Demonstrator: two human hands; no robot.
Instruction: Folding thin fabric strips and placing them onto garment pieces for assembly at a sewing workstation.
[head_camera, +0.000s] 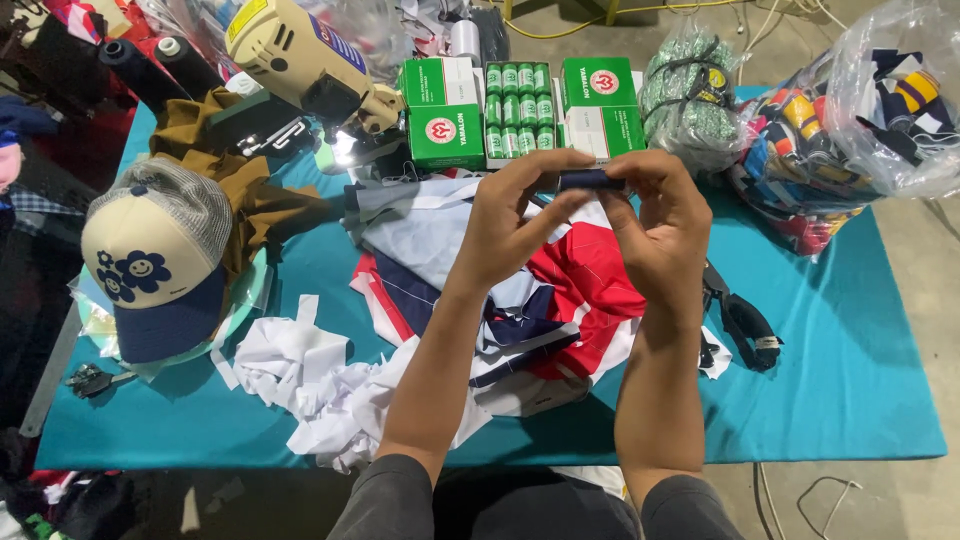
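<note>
Fingers (560, 170) of both hands pinch a small dark thread spool (590, 180), left hand (515, 225) and right hand (660, 235) closed on its ends, above the fabric pile (560, 280). Handling step seems underway; any turning needs steady fingertips.

Far edge of the teal cloth (850, 330): three green-and-white boxes (443, 112) flanked an open box of green spools (517, 108). Clear plastic bags (880, 100) of coloured fabric sat at the far right corner.
</note>
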